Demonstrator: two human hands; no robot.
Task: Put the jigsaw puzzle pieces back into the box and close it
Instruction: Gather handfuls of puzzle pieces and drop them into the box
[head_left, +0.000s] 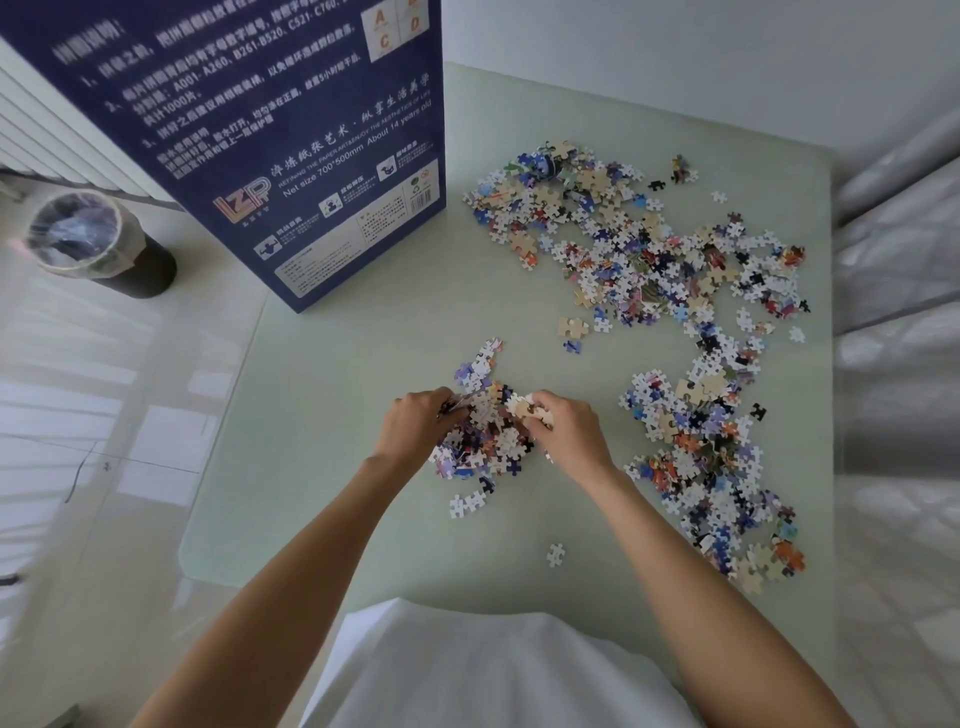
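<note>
A tall dark-blue puzzle box with white print stands upright at the back left of the pale green table. A small heap of jigsaw pieces lies in the middle. My left hand and my right hand close in on this heap from both sides, fingers curled into the pieces; the right fingers grip a few tan-backed ones. A large spread of pieces covers the back right, and another band runs down the right side.
A few stray pieces lie near the front edge. On the floor to the left stands a black waste bin lined with a clear bag. Pale curtains hang along the right of the table. A wall rises behind.
</note>
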